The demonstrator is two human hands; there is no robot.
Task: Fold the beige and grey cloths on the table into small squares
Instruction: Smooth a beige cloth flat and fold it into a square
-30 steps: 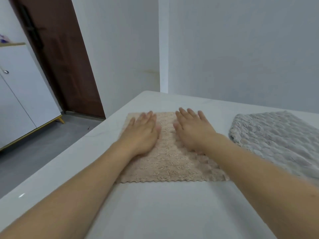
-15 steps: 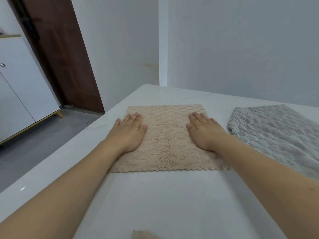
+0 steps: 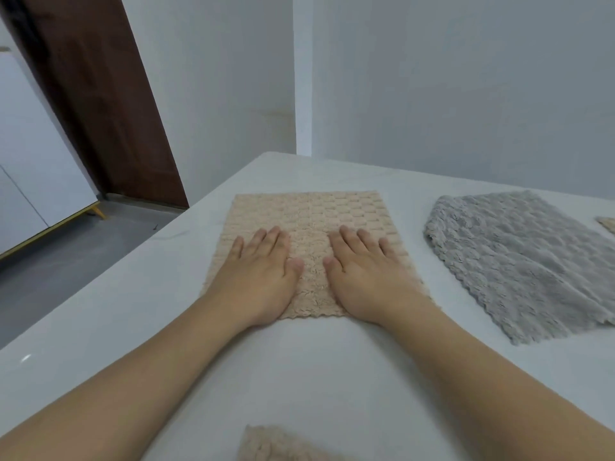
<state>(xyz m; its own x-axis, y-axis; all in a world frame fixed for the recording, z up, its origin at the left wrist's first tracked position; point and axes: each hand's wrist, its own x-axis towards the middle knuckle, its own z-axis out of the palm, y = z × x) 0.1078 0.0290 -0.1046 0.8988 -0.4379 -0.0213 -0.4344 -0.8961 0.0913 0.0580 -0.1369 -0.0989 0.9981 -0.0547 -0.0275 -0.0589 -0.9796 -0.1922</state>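
A beige textured cloth [image 3: 309, 214] lies flat on the white table [image 3: 319, 367], spread as a rectangle. My left hand [image 3: 259, 274] rests palm down on its near left part, fingers straight. My right hand [image 3: 366, 271] presses flat on its near right part, fingers straight too. The thumbs lie close together near the cloth's middle. To the right, a grey fluffy cloth [image 3: 519, 261] is spread flat on the table, apart from both hands.
Another beige cloth [image 3: 276, 444] shows at the bottom edge, and a beige corner [image 3: 607, 224] peeks in at the far right. The table's left edge drops to a grey floor, with a brown door [image 3: 100, 104] and white cabinet [image 3: 30, 168] beyond.
Both hands spread out towards the cloth's sides, then slid back together and nearer to me. The view tilted down, which brought the second beige cloth into sight.
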